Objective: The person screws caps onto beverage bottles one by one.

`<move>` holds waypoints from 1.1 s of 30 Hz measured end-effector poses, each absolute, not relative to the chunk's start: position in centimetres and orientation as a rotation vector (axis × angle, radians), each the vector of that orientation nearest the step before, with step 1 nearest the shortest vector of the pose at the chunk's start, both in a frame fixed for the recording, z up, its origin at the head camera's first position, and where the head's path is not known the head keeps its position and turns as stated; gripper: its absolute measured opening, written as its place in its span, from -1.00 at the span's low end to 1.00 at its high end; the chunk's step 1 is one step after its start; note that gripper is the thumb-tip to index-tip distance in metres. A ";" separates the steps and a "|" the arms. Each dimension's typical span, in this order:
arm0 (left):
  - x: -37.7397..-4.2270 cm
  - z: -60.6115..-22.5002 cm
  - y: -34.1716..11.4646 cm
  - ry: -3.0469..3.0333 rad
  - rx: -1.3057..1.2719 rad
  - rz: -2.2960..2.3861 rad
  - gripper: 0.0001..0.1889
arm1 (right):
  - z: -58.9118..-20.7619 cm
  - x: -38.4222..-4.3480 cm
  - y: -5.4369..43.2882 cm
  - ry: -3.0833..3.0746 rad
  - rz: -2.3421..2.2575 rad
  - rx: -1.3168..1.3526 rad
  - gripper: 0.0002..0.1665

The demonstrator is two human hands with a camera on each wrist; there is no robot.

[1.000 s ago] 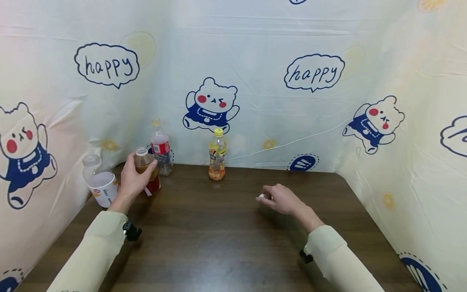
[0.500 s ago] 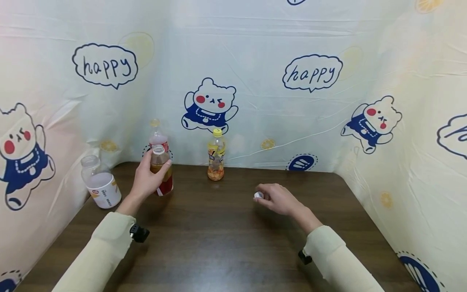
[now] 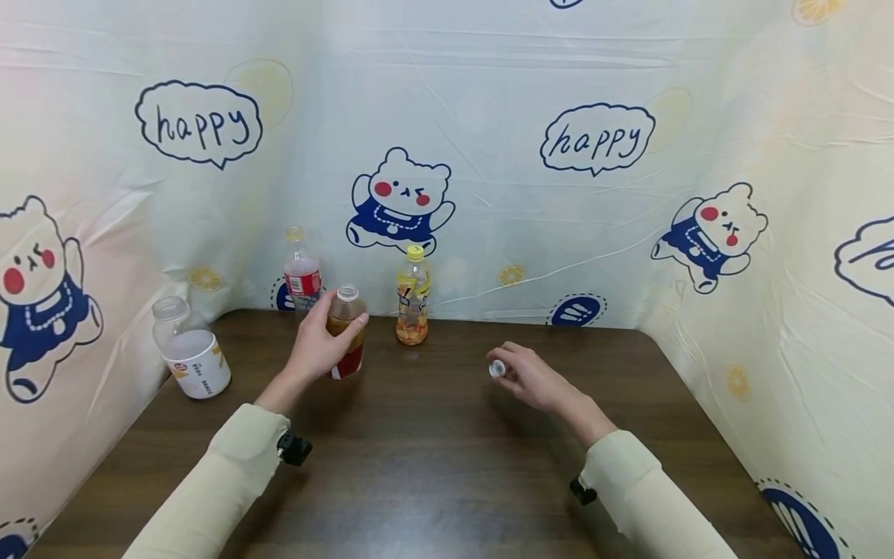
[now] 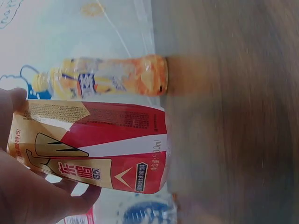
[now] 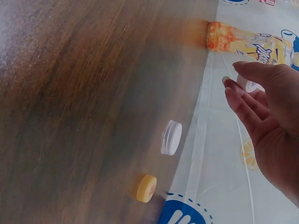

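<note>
My left hand (image 3: 314, 347) grips a drink bottle (image 3: 347, 362) by its upper part, fingers and thumb curled round it. A red and gold label wraps the bottle, and its neck is bare of a cap. In the left wrist view the bottle's printed label (image 4: 117, 147) faces the camera, close over the table. Further right, my right hand (image 3: 536, 379) pinches a small white bottle cap (image 3: 497, 369) between thumb and fingertips, its hollow side facing the camera in the head view. Below that hand in the right wrist view lie a wide white lid (image 5: 172, 138) and a yellow cap (image 5: 146, 188).
A yellow-capped bottle (image 3: 413, 304) with orange contents stands at the table's back edge. Behind my left hand is a clear bottle (image 3: 303, 281) with a red label. An uncapped clear jar (image 3: 200, 366) with a white label stands at the left edge. A printed curtain (image 3: 489, 233) encloses the brown table (image 3: 433, 442).
My left hand has carried the drink bottle rightward, away from the jar and past the red-labelled bottle. My right hand stays nearly in place, turning the white cap's hollow side more into view.
</note>
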State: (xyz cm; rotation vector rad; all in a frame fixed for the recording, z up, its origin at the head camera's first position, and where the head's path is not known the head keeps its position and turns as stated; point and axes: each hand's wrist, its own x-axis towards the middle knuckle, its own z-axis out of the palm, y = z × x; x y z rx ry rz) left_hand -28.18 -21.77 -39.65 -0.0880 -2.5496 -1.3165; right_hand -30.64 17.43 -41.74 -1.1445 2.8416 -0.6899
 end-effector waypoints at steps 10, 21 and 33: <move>-28.4 -40.3 -18.7 -2.588 -0.148 -1.335 -0.22 | -41.8 -30.7 17.8 2.888 -0.711 -1.191 -0.61; -28.5 -41.4 -17.1 -2.631 -0.163 -1.337 -0.23 | -41.9 -30.8 18.2 2.927 -0.688 -1.189 -0.61; -28.9 -41.6 -15.9 -2.615 -0.244 -1.383 -0.25 | -41.3 -30.8 18.2 2.899 -0.704 -1.187 -0.63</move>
